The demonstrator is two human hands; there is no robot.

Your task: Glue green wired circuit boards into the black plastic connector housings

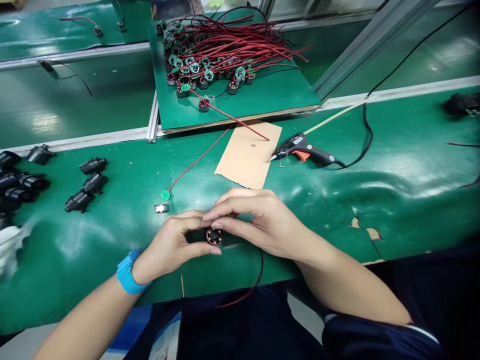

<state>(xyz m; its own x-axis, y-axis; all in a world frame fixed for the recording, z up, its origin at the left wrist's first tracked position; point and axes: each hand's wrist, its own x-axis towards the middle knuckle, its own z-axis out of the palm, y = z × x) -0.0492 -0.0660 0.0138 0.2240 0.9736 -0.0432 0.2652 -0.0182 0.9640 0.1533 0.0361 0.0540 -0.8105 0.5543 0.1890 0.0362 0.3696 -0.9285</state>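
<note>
Between the thumb and fingers of my left hand (176, 237) is a small round motor stator (214, 236), its copper windings facing me, with what looks like a black rim around it. My right hand (251, 212) reaches over from the right, its thumb and fingertips closed on the stator's upper edge. A dark red wire (259, 272) hangs below my right hand; its upper end is hidden. Just beyond my left hand lie a loose stator (161, 208) and a green circuit board (165, 195) with a red wire.
A hot glue gun (305, 149) rests with its nozzle by a cardboard piece (249, 157). Behind, a raised green board (277, 95) bears many wired stators (202, 75). Black plastic housings (92, 182) lie at left. A black cord (369, 130) trails at right.
</note>
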